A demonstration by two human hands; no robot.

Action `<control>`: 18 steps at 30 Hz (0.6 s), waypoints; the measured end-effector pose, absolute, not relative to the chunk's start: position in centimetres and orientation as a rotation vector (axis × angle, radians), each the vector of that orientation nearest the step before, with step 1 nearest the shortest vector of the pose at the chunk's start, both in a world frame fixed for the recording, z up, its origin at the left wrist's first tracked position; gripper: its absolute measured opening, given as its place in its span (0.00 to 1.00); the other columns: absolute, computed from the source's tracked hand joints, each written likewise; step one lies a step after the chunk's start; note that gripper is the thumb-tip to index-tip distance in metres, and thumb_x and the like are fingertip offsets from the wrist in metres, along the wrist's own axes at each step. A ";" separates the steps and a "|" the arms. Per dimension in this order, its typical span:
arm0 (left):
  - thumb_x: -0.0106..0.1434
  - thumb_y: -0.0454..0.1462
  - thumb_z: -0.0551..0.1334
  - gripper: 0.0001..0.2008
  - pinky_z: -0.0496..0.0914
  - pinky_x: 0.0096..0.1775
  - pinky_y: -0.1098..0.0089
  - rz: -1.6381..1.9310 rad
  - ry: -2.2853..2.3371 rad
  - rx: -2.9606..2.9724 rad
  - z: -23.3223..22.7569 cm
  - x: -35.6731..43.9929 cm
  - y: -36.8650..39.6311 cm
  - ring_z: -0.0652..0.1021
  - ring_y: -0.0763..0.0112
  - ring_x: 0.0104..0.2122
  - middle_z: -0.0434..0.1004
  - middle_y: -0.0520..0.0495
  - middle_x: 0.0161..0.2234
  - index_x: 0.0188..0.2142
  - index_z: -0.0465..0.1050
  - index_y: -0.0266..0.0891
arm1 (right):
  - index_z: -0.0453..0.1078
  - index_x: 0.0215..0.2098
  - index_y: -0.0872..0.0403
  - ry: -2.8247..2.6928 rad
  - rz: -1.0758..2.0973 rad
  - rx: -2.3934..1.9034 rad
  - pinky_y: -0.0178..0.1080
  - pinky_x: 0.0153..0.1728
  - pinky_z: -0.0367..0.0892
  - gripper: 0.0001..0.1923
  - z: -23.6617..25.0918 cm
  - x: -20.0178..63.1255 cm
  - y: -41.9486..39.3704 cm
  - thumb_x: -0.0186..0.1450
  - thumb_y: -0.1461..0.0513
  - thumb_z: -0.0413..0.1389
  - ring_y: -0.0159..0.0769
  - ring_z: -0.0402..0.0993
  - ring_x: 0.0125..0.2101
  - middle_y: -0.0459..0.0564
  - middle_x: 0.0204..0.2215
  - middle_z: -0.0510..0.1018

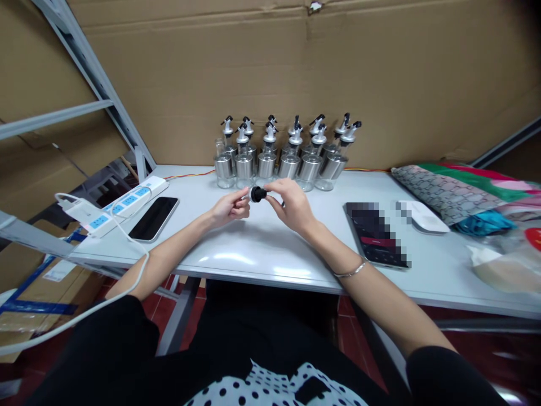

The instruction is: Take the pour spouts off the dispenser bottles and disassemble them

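Just above the table, I hold a black and silver pourer spout (257,194) sideways between both hands. My left hand (230,208) is closed on its silver end at the left. The thumb and fingers of my right hand (292,204) pinch the black ribbed end. Behind my hands stand several oil bottles (289,166) in two rows, glass with steel sleeves. Most carry silver and black pourer spouts, while the front left bottle (224,167) has a bare glass neck.
On the left lie a white power strip (127,204) with a plugged-in cable and a dark phone (155,219). To the right are another phone (376,234), a white rounded device (425,217), a patterned cloth bag (452,189) and a plastic bag (502,265). Cardboard (270,73) stands behind the table.
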State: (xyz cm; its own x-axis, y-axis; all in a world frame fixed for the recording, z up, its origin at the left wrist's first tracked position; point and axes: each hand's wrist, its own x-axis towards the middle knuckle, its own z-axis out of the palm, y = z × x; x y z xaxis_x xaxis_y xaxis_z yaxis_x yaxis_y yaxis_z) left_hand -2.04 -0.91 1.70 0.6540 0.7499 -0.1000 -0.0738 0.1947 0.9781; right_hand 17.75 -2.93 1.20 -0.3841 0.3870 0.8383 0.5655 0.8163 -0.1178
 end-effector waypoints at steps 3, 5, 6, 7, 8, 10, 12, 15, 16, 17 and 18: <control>0.62 0.58 0.52 0.30 0.50 0.19 0.76 0.723 0.700 1.257 1.4 -1.8 -0.8 0.51 0.83 0.12 0.43 0.61 0.11 0.17 0.47 0.39 | 0.64 0.48 0.53 -1.907 -0.025 -0.787 0.43 0.40 0.66 0.12 1.2 17.7 -3.0 0.70 0.58 0.45 0.39 0.72 0.38 0.53 0.36 0.76; 0.60 0.59 0.55 0.30 0.47 0.18 0.77 0.781 0.744 1.307 1.0 -1.7 -0.5 0.50 0.84 0.12 0.45 0.61 0.11 0.17 0.48 0.39 | 0.64 0.46 0.53 -1.866 0.088 -0.850 0.42 0.42 0.66 0.14 1.2 17.6 -2.9 0.70 0.55 0.45 0.39 0.71 0.39 0.53 0.36 0.75; 0.60 0.59 0.55 0.30 0.46 0.18 0.77 0.821 0.772 1.342 0.7 -1.7 -0.4 0.50 0.84 0.13 0.46 0.60 0.11 0.17 0.49 0.39 | 0.65 0.46 0.53 -1.857 0.138 -0.877 0.42 0.42 0.65 0.14 1.1 17.6 -2.7 0.69 0.54 0.45 0.39 0.71 0.39 0.53 0.37 0.75; 0.59 0.60 0.56 0.30 0.45 0.18 0.77 0.866 0.801 1.380 0.5 -1.7 -0.2 0.50 0.84 0.13 0.48 0.60 0.11 0.17 0.50 0.39 | 0.65 0.46 0.53 -1.850 0.183 -0.902 0.42 0.42 0.65 0.16 1.0 17.5 -2.6 0.69 0.52 0.46 0.39 0.71 0.39 0.53 0.37 0.74; 0.58 0.60 0.56 0.30 0.45 0.18 0.77 0.912 0.830 1.420 0.3 -1.6 -0.2 0.51 0.84 0.13 0.48 0.60 0.11 0.17 0.51 0.39 | 0.64 0.46 0.54 -1.844 0.226 -0.924 0.41 0.42 0.65 0.17 0.9 17.5 -2.4 0.68 0.51 0.46 0.39 0.71 0.40 0.53 0.38 0.74; 0.57 0.61 0.56 0.30 0.45 0.18 0.76 0.991 0.870 1.490 0.0 -1.6 -0.1 0.51 0.84 0.13 0.49 0.60 0.12 0.18 0.51 0.39 | 0.64 0.46 0.54 -1.826 0.301 -0.965 0.41 0.41 0.65 0.19 0.7 17.6 -2.1 0.68 0.49 0.47 0.38 0.70 0.39 0.54 0.39 0.73; 0.56 0.63 0.54 0.30 0.46 0.18 0.75 1.027 0.879 1.550 -0.2 -1.5 -0.1 0.52 0.83 0.14 0.49 0.60 0.13 0.19 0.52 0.40 | 0.65 0.45 0.54 -1.821 0.378 -0.998 0.40 0.41 0.64 0.21 0.6 17.6 -1.9 0.67 0.47 0.46 0.38 0.70 0.39 0.54 0.39 0.73; 0.57 0.63 0.51 0.30 0.50 0.20 0.74 1.045 0.895 1.711 -0.3 -1.6 -0.5 0.54 0.81 0.15 0.51 0.59 0.15 0.19 0.54 0.40 | 0.67 0.39 0.55 -1.858 0.526 -1.040 0.39 0.40 0.63 0.21 0.7 17.7 -1.9 0.67 0.47 0.45 0.37 0.69 0.36 0.52 0.35 0.75; 0.58 0.63 0.50 0.30 0.52 0.21 0.73 1.048 0.910 1.812 -0.3 -1.7 -0.6 0.56 0.80 0.16 0.53 0.57 0.15 0.19 0.55 0.39 | 0.67 0.37 0.55 -1.864 0.581 -1.050 0.39 0.39 0.62 0.21 0.8 17.7 -1.9 0.67 0.47 0.45 0.36 0.69 0.35 0.51 0.33 0.75; 0.59 0.63 0.50 0.30 0.54 0.23 0.73 1.045 0.924 1.931 -0.2 -1.8 -0.7 0.58 0.79 0.17 0.56 0.56 0.16 0.19 0.57 0.39 | 0.67 0.36 0.55 -1.860 0.637 -1.058 0.39 0.38 0.62 0.21 0.8 17.7 -1.9 0.66 0.47 0.45 0.36 0.69 0.34 0.50 0.32 0.75; 0.60 0.62 0.49 0.30 0.55 0.24 0.72 1.038 0.936 2.062 -0.1 -1.9 -0.8 0.60 0.78 0.19 0.57 0.55 0.17 0.19 0.58 0.38 | 0.67 0.35 0.55 -1.848 0.688 -1.063 0.38 0.37 0.62 0.21 0.8 17.6 -2.0 0.66 0.47 0.46 0.35 0.68 0.32 0.49 0.30 0.74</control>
State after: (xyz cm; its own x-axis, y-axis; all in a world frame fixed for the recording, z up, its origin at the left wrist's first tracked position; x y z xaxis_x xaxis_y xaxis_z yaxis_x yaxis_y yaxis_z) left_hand -1.90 -0.79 -0.15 0.4348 0.8110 0.3915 0.3060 -0.5419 0.7827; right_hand 17.63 -1.97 0.85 -0.2560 0.8751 0.4107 0.3935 0.4824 -0.7826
